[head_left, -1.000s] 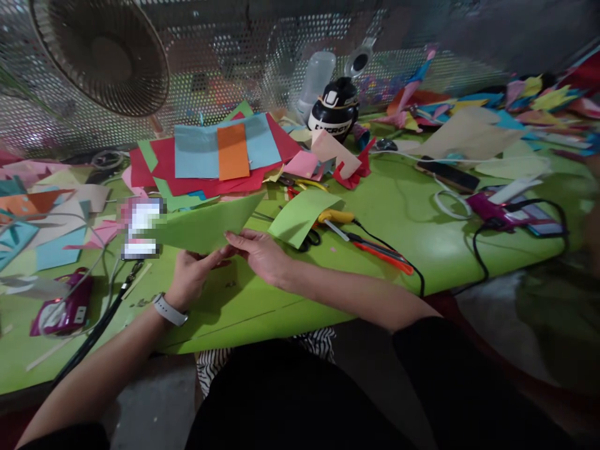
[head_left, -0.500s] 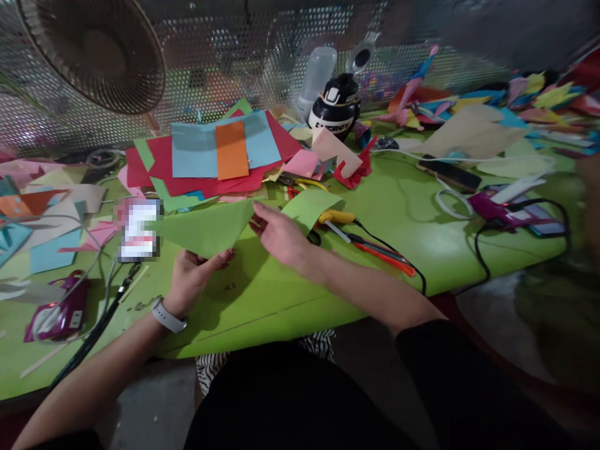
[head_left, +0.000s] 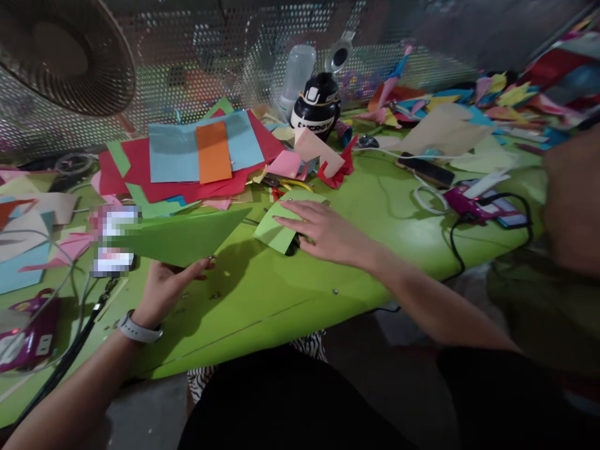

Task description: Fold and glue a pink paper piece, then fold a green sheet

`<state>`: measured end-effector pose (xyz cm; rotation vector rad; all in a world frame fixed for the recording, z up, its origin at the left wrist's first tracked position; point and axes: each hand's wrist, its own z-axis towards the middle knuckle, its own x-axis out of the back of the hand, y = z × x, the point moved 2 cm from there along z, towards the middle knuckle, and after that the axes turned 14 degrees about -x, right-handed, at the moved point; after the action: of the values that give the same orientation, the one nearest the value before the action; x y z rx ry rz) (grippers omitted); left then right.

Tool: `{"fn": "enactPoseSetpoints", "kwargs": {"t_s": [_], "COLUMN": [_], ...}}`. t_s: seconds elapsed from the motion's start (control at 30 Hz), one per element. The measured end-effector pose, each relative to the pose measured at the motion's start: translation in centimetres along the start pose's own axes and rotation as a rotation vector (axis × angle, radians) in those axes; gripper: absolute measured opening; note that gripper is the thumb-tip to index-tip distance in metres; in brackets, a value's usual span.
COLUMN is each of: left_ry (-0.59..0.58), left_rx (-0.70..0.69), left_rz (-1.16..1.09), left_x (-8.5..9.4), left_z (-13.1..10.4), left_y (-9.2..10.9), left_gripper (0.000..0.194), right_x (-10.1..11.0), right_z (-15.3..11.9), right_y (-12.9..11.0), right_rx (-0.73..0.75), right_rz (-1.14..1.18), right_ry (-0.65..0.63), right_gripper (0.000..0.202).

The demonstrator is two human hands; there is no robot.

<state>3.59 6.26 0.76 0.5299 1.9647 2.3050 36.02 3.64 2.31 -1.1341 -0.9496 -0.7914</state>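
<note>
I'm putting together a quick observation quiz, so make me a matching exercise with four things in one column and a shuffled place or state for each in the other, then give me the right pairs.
Things
1. Larger green paper
2. Smaller green paper
3. Orange paper
4. Black container

Places and states
A. Lies on a light blue sheet
B. Partly covered by the right hand, whose fingers are spread
C. Stands near the perforated panel
D. Held by the left hand

Right pairs: 1-D, 2-B, 3-A, 4-C
</note>
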Motion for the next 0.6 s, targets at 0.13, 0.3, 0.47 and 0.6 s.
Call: {"fn": "enactPoseSetpoints", "kwargs": {"t_s": [0.13,0.3,0.47,0.6], "left_ry": [-0.042,0.000,0.022,0.014], "left_rx": [0.023,0.034,0.077,0.073], "left_rz": [0.002,0.005,-0.030,-0.035], "left_x": [0.4,0.5,0.2,0.5], "left_z": [0.2,0.5,0.5,0.5], "left_y": [-1.3,-1.2,-0.7,-1.3], "left_gripper": [0.030,0.032,0.032,0.029], "right_x": [-1.6,1.7,6.1,6.2], "right_z": [0.5,0.0,-2.5,-3.0], "right_y": [-0.3,1.0,3.6,4.9], "right_rx": [-0.024,-0.092,-0.016,-0.043], "right_rz": [-0.152,0.047,0.025,-0.233], "right_ry": [0.070,0.516,1.019,1.039], "right_gripper": [0.041,0.033,0.036,0.031]}}
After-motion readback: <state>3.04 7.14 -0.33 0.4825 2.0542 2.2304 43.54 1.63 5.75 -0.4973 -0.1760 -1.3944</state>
